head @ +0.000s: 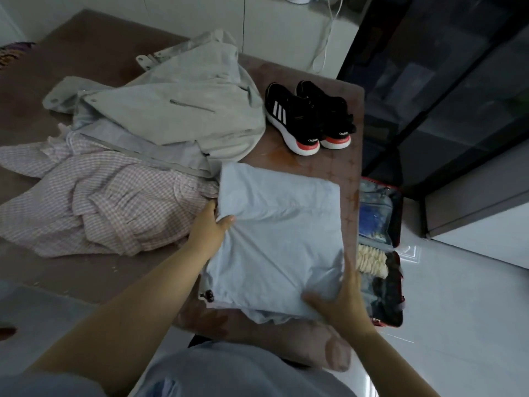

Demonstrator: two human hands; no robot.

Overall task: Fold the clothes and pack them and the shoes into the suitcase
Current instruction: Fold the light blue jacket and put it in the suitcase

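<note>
Nearest the camera: the person's grey-blue top (pixel 229 373), with both bare forearms reaching forward over the near edge of a brown bed (pixel 94 61).

Light blue garment (pixel 277 239): folded into a rough rectangle, smooth on top with a few shallow creases. Loose layers show at its near edge, and a small dark tab at the near left corner. It lies on the near right part of the bed, just beside the suitcase (pixel 396 213).

Left hand (pixel 210 227): grips the garment's left edge, thumb on top, fingers tucked beneath.

Right hand (pixel 340 299): slightly blurred; closed round the near right corner, thumb lying on the cloth.

Suitcase: open on the white floor against the bed's right side, red-rimmed, already holding dark clothing, a cream ruffled piece and a mesh pocket.

Pink checked garment (pixel 94 202): unfolded and crumpled, left of the blue one and touching it.

Grey jacket (pixel 171 110): unfolded, spread behind the checked garment and overlapping it.

Shoes (pixel 309 118): a black pair with white stripes and red-and-white soles, side by side at the far right of the bed, just beside the jacket.
</note>
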